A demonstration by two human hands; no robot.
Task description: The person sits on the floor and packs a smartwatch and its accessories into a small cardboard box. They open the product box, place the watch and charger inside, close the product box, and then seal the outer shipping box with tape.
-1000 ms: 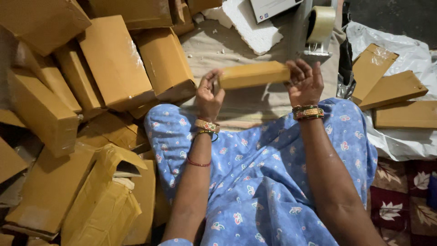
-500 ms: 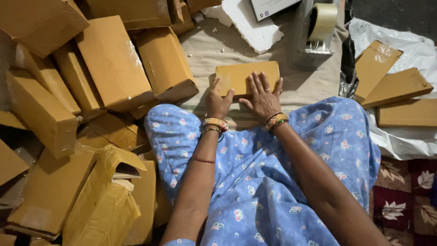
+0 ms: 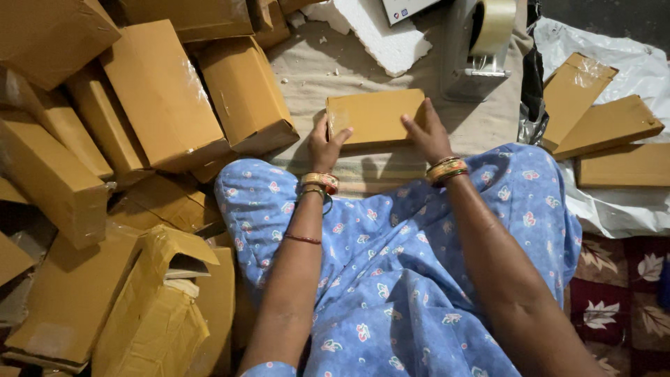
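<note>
A flat brown cardboard box [image 3: 373, 116] lies on the beige cloth [image 3: 307, 77] in front of my knees. My left hand [image 3: 325, 144] grips its left edge, thumb on top. My right hand [image 3: 427, 134] holds its right edge with the fingers spread over the corner. Both wrists wear bangles. My lap is covered by blue flowered fabric [image 3: 391, 279].
A heap of taped brown boxes [image 3: 160, 91] fills the left side, with a torn one [image 3: 164, 307] near my left knee. A tape dispenser [image 3: 481, 42] stands behind the box. Flat boxes [image 3: 607, 126] lie on white plastic at the right. A white foam piece [image 3: 380, 31] lies at the back.
The box was held up on edge between both hands, then laid flat on the cloth. My hands have slid from its top to its left and right edges.
</note>
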